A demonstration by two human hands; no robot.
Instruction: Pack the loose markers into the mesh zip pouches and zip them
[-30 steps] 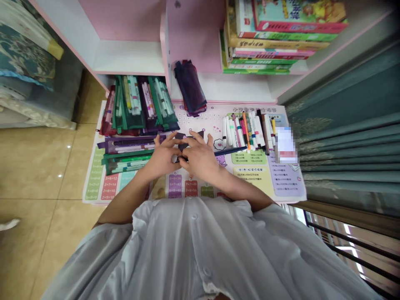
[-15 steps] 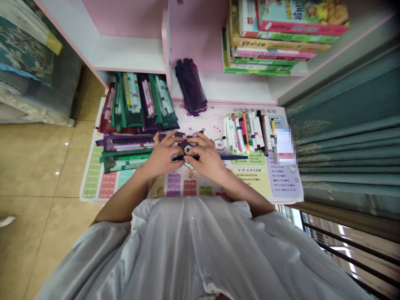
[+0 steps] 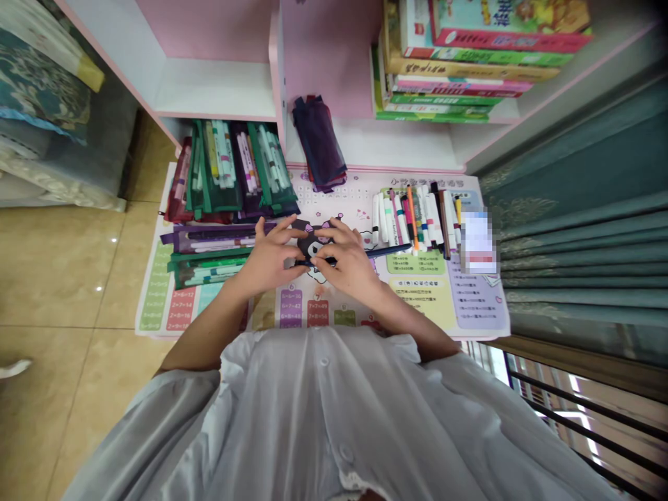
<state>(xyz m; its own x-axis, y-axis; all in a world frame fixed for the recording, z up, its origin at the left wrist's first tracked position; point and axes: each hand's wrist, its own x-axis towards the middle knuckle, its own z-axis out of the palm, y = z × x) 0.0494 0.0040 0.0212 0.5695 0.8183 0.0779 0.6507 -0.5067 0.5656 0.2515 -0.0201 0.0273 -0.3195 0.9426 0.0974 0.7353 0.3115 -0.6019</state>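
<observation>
A long dark blue pen (image 3: 389,253) lies across the printed desk mat (image 3: 172,306), its right end rising slightly and its left part hidden under my hands. My right hand (image 3: 348,264) is closed over it. My left hand (image 3: 268,259) sits just left of the pen's end, with its fingers spread and its thumb close to the pen. I cannot tell whether this hand grips the pen. Between my hands, a dark cartoon figure (image 3: 313,240) shows on the mat, partly covered by my fingers.
Mesh pouches of markers (image 3: 224,167) stand beyond my left hand, and more pouches (image 3: 209,254) lie beside it. A row of markers (image 3: 412,219) lies to the right. Books (image 3: 459,62) fill the pink-and-white shelf. A teal curtain (image 3: 574,264) hangs on the right.
My hands have drawn slightly apart, showing more of the cartoon figure. The dark pen now tilts up to the right, whereas it lay nearly level half a second ago.
</observation>
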